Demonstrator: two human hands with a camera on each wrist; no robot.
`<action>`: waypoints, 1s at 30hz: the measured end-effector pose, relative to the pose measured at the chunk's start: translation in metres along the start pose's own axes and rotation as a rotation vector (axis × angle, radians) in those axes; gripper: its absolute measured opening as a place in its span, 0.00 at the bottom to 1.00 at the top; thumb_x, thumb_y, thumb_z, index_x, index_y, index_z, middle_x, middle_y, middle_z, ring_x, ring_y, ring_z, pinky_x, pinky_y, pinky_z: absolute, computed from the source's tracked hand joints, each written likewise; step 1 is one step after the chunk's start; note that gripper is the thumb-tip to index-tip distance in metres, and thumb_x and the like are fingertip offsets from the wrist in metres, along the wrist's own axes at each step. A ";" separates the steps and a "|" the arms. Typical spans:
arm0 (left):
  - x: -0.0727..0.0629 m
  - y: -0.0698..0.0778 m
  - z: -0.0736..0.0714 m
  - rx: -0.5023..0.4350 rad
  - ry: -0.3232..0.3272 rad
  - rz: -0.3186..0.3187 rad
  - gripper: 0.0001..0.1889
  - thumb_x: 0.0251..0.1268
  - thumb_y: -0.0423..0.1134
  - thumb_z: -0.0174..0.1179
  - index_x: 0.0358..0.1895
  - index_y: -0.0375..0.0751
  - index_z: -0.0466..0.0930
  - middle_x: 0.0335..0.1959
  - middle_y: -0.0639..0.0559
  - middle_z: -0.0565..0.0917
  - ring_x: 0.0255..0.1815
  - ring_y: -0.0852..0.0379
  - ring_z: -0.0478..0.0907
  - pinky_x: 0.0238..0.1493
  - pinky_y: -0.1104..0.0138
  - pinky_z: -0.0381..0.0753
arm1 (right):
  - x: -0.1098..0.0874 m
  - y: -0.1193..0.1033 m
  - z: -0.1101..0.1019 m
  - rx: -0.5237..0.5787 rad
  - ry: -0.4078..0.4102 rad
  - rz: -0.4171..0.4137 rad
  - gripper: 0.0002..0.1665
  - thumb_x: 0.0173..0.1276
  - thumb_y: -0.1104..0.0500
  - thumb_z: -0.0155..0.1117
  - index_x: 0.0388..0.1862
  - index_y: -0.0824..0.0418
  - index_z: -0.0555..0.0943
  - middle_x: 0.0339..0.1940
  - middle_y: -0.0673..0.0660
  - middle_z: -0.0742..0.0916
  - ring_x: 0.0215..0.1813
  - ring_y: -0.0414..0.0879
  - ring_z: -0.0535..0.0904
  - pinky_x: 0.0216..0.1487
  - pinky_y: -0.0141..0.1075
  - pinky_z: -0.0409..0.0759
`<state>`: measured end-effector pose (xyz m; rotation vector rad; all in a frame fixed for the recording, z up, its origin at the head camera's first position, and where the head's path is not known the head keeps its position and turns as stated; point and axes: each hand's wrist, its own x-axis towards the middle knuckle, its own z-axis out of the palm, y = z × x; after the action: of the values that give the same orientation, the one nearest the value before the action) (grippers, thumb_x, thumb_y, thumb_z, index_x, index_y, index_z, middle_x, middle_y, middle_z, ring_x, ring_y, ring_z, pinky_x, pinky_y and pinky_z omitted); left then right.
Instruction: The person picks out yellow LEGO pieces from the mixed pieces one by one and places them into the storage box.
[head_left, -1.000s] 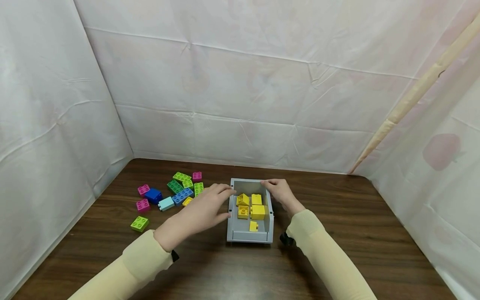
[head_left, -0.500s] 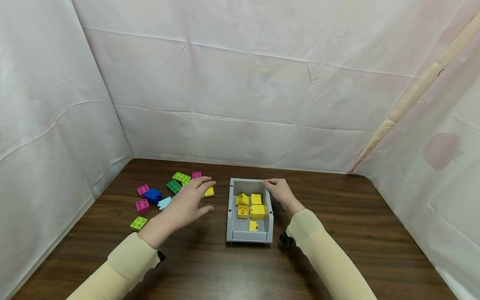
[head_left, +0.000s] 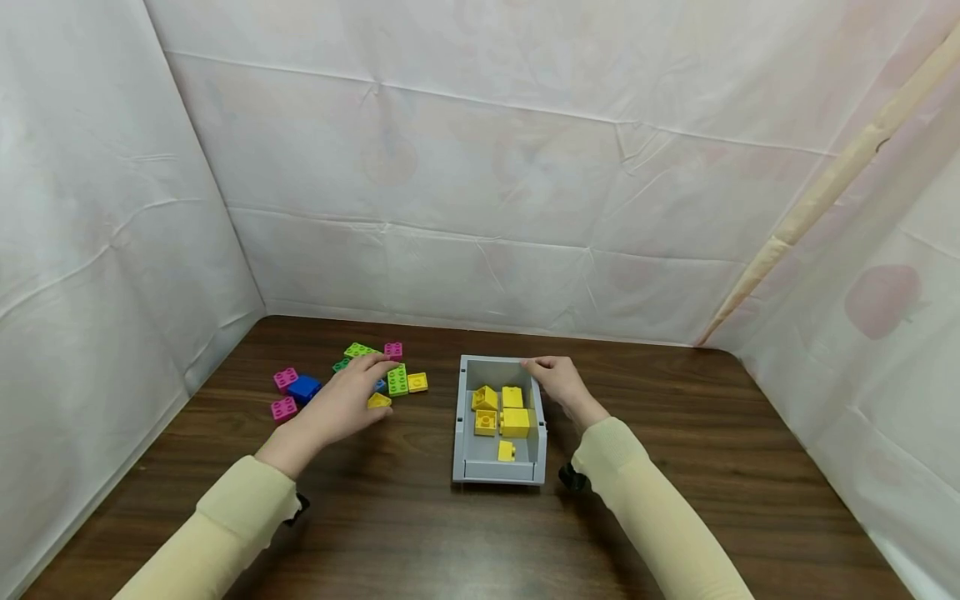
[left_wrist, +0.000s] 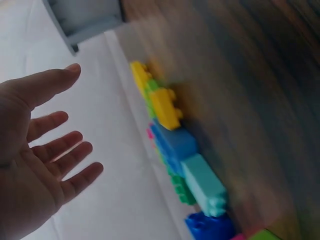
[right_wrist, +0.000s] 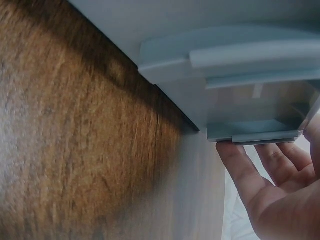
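My left hand (head_left: 337,408) hovers over the loose toy bricks, fingers spread and nothing in them. Close by its thumb lies a yellow brick (head_left: 379,401); just beyond are a lime brick (head_left: 397,380) and another yellow brick (head_left: 417,382). Blue (left_wrist: 175,142) and pale blue (left_wrist: 204,184) bricks show in the left wrist view, though the hand mostly covers them from the head. My right hand (head_left: 566,389) grips the far right corner of a grey bin (head_left: 460,454). Several yellow bricks (head_left: 515,422) lie inside that bin.
Pink bricks (head_left: 285,379) and a dark blue brick (head_left: 303,389) lie on the left of the brown wooden table (head_left: 675,433). At the back are lime (head_left: 361,349) and pink (head_left: 393,350) bricks. White cloth walls (head_left: 465,208) enclose the table's back and sides.
My left hand has moved left from the bin's rim to above the loose bricks, uncovering the yellow and lime ones near the bin. My right hand and the bin stay put.
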<state>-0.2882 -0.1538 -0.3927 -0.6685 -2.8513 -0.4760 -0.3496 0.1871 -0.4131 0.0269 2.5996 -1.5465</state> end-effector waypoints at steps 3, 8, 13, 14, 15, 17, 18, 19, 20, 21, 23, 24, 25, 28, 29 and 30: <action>0.002 -0.008 0.005 -0.008 -0.024 -0.002 0.35 0.53 0.42 0.70 0.65 0.37 0.68 0.64 0.37 0.69 0.65 0.39 0.65 0.60 0.46 0.70 | 0.000 0.001 -0.001 0.002 -0.002 -0.004 0.24 0.69 0.46 0.57 0.54 0.61 0.81 0.46 0.57 0.85 0.36 0.43 0.76 0.35 0.34 0.79; 0.004 -0.022 0.012 -0.009 -0.094 0.006 0.33 0.55 0.42 0.69 0.64 0.37 0.69 0.63 0.36 0.70 0.64 0.38 0.67 0.60 0.45 0.69 | 0.000 0.002 -0.003 0.002 -0.004 -0.010 0.23 0.69 0.46 0.57 0.53 0.61 0.82 0.29 0.53 0.80 0.26 0.42 0.70 0.30 0.34 0.75; 0.007 -0.033 0.019 0.011 -0.162 0.031 0.28 0.56 0.42 0.68 0.60 0.37 0.73 0.59 0.38 0.73 0.62 0.40 0.69 0.60 0.47 0.71 | -0.001 0.002 -0.003 0.001 -0.008 -0.008 0.23 0.69 0.46 0.57 0.53 0.60 0.82 0.24 0.50 0.74 0.25 0.43 0.67 0.30 0.35 0.73; 0.008 -0.034 0.020 0.018 -0.170 0.038 0.27 0.56 0.42 0.68 0.59 0.37 0.74 0.59 0.38 0.74 0.61 0.40 0.70 0.59 0.47 0.71 | -0.001 0.002 -0.003 -0.001 -0.008 -0.007 0.23 0.69 0.46 0.57 0.53 0.60 0.82 0.25 0.50 0.74 0.26 0.43 0.67 0.30 0.35 0.73; 0.008 -0.035 0.021 0.024 -0.177 0.043 0.27 0.56 0.42 0.68 0.59 0.38 0.75 0.58 0.38 0.74 0.61 0.41 0.70 0.59 0.48 0.71 | -0.001 0.001 -0.003 0.000 -0.007 -0.005 0.23 0.69 0.46 0.57 0.53 0.60 0.82 0.25 0.51 0.75 0.26 0.43 0.68 0.30 0.35 0.73; 0.009 -0.036 0.023 0.039 -0.183 0.056 0.25 0.56 0.41 0.68 0.57 0.38 0.76 0.57 0.39 0.75 0.60 0.42 0.71 0.59 0.48 0.72 | -0.001 0.001 -0.003 0.002 -0.003 -0.004 0.23 0.69 0.46 0.57 0.53 0.60 0.82 0.27 0.52 0.77 0.27 0.43 0.69 0.30 0.35 0.73; 0.009 -0.037 0.023 0.049 -0.183 0.063 0.25 0.55 0.41 0.68 0.56 0.38 0.77 0.57 0.39 0.75 0.60 0.42 0.71 0.59 0.49 0.72 | -0.002 0.001 -0.003 0.000 -0.002 -0.005 0.23 0.69 0.46 0.57 0.53 0.60 0.82 0.30 0.53 0.79 0.28 0.43 0.70 0.30 0.34 0.73; 0.010 -0.037 0.024 0.059 -0.182 0.068 0.24 0.55 0.41 0.68 0.55 0.38 0.77 0.56 0.40 0.76 0.59 0.42 0.71 0.59 0.49 0.72 | -0.002 0.001 -0.003 -0.002 -0.001 -0.005 0.23 0.69 0.46 0.57 0.53 0.60 0.82 0.32 0.54 0.80 0.29 0.43 0.71 0.31 0.34 0.74; 0.010 -0.037 0.024 0.065 -0.182 0.073 0.23 0.55 0.41 0.68 0.54 0.38 0.78 0.55 0.40 0.76 0.59 0.42 0.72 0.59 0.49 0.72 | -0.001 0.001 -0.003 -0.006 0.000 -0.007 0.23 0.69 0.46 0.57 0.53 0.61 0.82 0.35 0.54 0.82 0.31 0.43 0.72 0.31 0.34 0.74; 0.011 -0.036 0.025 0.075 -0.180 0.081 0.22 0.55 0.41 0.68 0.53 0.39 0.79 0.55 0.41 0.77 0.59 0.43 0.72 0.59 0.49 0.72 | -0.001 0.001 -0.002 -0.009 0.002 -0.007 0.24 0.69 0.46 0.57 0.53 0.61 0.81 0.39 0.55 0.83 0.32 0.43 0.72 0.32 0.33 0.75; 0.012 -0.036 0.025 0.097 -0.178 0.098 0.20 0.55 0.41 0.69 0.51 0.39 0.80 0.53 0.42 0.78 0.58 0.43 0.73 0.59 0.49 0.72 | -0.001 0.001 -0.002 -0.013 0.003 -0.005 0.24 0.69 0.45 0.57 0.54 0.61 0.81 0.42 0.56 0.83 0.34 0.43 0.73 0.32 0.33 0.75; 0.012 -0.036 0.025 0.108 -0.176 0.105 0.20 0.55 0.41 0.69 0.50 0.40 0.80 0.52 0.43 0.78 0.57 0.44 0.73 0.59 0.49 0.72 | -0.001 0.000 -0.002 -0.015 0.004 -0.004 0.24 0.69 0.45 0.57 0.53 0.61 0.81 0.43 0.56 0.83 0.34 0.43 0.73 0.33 0.33 0.76; 0.013 -0.036 0.025 0.119 -0.175 0.114 0.19 0.54 0.42 0.69 0.50 0.41 0.81 0.51 0.44 0.79 0.56 0.44 0.73 0.59 0.48 0.72 | -0.001 0.000 -0.002 -0.014 0.005 -0.003 0.24 0.69 0.45 0.57 0.53 0.61 0.81 0.42 0.56 0.83 0.34 0.43 0.73 0.33 0.33 0.76; 0.015 -0.037 0.026 0.155 -0.170 0.134 0.18 0.54 0.42 0.69 0.48 0.42 0.81 0.49 0.46 0.80 0.54 0.45 0.74 0.58 0.48 0.72 | -0.001 0.001 -0.001 -0.007 0.005 0.000 0.23 0.69 0.46 0.57 0.53 0.61 0.82 0.37 0.55 0.82 0.32 0.43 0.73 0.31 0.34 0.76; 0.015 -0.037 0.026 0.161 -0.171 0.139 0.18 0.54 0.42 0.69 0.48 0.42 0.81 0.48 0.46 0.80 0.54 0.46 0.75 0.57 0.48 0.73 | -0.001 0.001 -0.001 -0.006 0.005 -0.001 0.23 0.69 0.46 0.57 0.53 0.61 0.82 0.36 0.55 0.82 0.31 0.43 0.73 0.31 0.34 0.76; 0.016 -0.038 0.026 0.166 -0.173 0.145 0.18 0.53 0.42 0.70 0.48 0.42 0.82 0.48 0.46 0.81 0.53 0.46 0.75 0.57 0.48 0.73 | -0.001 0.001 -0.001 -0.006 0.005 -0.003 0.23 0.69 0.46 0.57 0.53 0.61 0.82 0.36 0.55 0.82 0.30 0.43 0.73 0.31 0.34 0.76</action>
<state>-0.3219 -0.1702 -0.4235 -0.9162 -2.9297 -0.1640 -0.3489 0.1880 -0.4134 0.0262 2.6093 -1.5424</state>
